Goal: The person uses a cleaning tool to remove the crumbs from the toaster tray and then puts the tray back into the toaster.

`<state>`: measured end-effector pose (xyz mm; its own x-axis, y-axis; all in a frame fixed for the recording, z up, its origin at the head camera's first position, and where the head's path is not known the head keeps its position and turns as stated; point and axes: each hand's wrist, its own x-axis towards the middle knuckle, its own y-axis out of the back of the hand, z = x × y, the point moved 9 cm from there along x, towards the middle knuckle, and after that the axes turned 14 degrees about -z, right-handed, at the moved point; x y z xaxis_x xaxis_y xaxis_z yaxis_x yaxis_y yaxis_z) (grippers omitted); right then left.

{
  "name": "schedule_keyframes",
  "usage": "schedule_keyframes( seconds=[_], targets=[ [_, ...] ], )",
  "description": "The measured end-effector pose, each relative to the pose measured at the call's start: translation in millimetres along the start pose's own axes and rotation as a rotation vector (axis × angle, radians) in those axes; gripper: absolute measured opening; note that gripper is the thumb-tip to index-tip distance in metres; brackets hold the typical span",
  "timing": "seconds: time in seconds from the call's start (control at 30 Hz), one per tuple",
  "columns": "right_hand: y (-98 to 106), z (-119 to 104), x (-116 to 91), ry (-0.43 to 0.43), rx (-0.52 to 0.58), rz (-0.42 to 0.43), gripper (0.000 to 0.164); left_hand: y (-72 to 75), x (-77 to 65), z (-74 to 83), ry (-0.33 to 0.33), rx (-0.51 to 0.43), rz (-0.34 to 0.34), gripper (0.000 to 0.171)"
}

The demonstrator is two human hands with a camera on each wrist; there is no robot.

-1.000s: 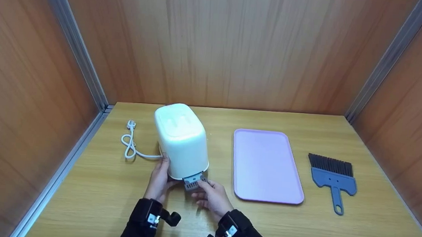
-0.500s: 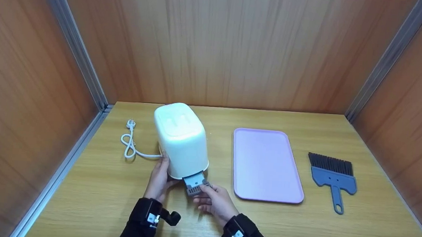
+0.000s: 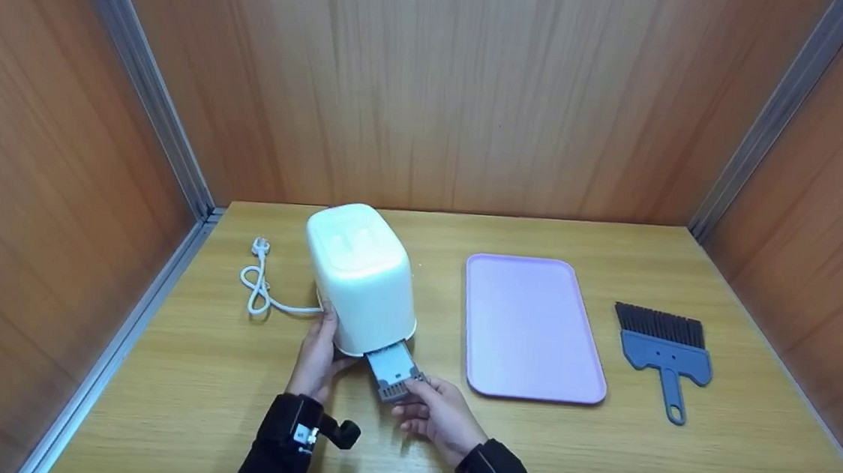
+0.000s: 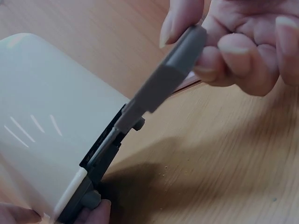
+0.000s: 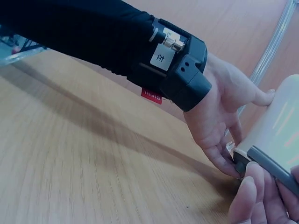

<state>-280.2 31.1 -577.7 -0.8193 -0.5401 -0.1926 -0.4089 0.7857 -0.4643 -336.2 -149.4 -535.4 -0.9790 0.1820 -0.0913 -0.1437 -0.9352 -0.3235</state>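
My left hand grips the near lower left edge of a white toaster, thumb on its side and fingertips under the dark base. The toaster's slots are out of sight. A grey crumb tray sticks partway out of the base towards me. My right hand pinches the tray's slotted outer end between thumb and fingers. In the left wrist view, the crumb tray slants up from the base to the right fingers. The right wrist view shows the left hand at the toaster.
A white power cord with its plug lies looped left of the toaster. To the right are a flat lilac tray and a blue brush with black bristles. Small crumbs dot the wooden table. Wooden panels stand at the back and sides.
My right hand has drawn the crumb tray further out of the toaster, towards me and slightly right. My left hand and the toaster stay in place.
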Motion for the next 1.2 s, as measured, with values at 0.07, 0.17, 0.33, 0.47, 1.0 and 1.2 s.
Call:
schedule_keyframes(
  seconds=[0.07, 0.17, 0.33, 0.47, 1.0, 1.2],
  targets=[
    [0.1, -0.9, -3.0, -0.003, -0.001, -0.002, 0.042, 0.2, -0.1, 0.9, 0.003, -0.002, 0.002, 0.079],
    [-0.2, -0.5, -6.5, -0.015, 0.002, -0.007, 0.042, 0.6, 0.1, 2.2, 0.007, 0.000, 0.003, 0.080],
    [0.6, -0.3, -11.5, -0.010, -0.002, -0.023, 0.044, 0.6, 0.9, 2.7, 0.013, 0.000, 0.000, 0.080],
    [2.8, -0.7, -16.8, 0.002, -0.010, -0.031, 0.043, 1.2, 1.4, 1.1, 0.013, -0.010, -0.004, 0.079],
    [12.0, 4.4, -30.0, -0.021, -0.010, -0.025, 0.041, 0.7, 3.1, -0.4, 0.017, -0.018, 0.007, 0.078],
    [14.0, 6.3, -33.9, -0.009, 0.001, -0.039, 0.040, 0.1, 3.9, -0.2, 0.021, -0.026, 0.000, 0.080]
  ],
)
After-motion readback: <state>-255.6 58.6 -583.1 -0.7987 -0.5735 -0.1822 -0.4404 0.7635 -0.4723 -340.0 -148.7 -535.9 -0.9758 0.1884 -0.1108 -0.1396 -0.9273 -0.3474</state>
